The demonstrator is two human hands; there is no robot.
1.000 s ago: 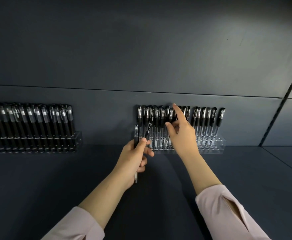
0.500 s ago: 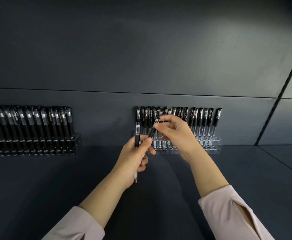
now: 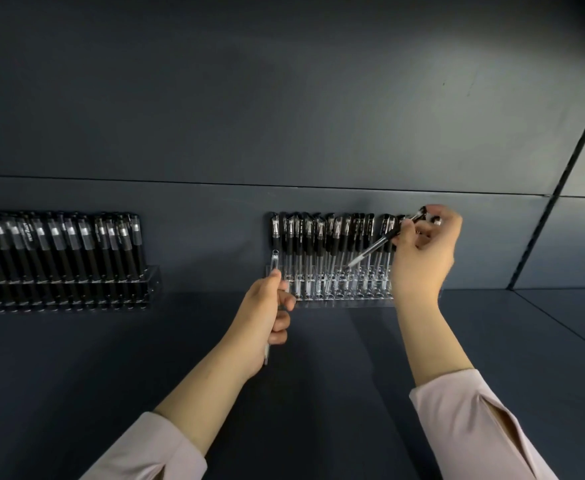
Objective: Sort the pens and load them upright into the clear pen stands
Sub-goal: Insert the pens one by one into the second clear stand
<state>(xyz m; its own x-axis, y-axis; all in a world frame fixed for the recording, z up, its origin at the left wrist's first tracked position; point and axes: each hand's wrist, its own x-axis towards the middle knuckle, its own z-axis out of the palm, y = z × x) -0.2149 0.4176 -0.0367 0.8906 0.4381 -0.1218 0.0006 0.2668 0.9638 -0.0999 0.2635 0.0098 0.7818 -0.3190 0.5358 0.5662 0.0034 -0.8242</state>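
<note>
Looking at the dark shelf [image 3: 318, 393], I see the right hand [image 3: 422, 258] held up at the right end of the clear stand [image 3: 339, 301]. Its fingers and thumb pinch a black pen [image 3: 374, 249] near the cap. This pen is tilted: the cap is up by the fingers and the tip points down and to the left, in front of the row of pens [image 3: 318, 237] that stand upright in the stand. I cannot tell if the tip touches the stand. The left hand [image 3: 266, 313] is lower, just in front of the left end of the same stand. Its fingers are curled around a second pen [image 3: 275, 263], which is almost upright; the clear barrel comes out above the thumb and the other end shows under the hand. Well apart to the left, another stand [image 3: 152, 282] is filled with upright black pens [image 3: 59, 244]. Both arms wear light sleeves [image 3: 474, 427].
</note>
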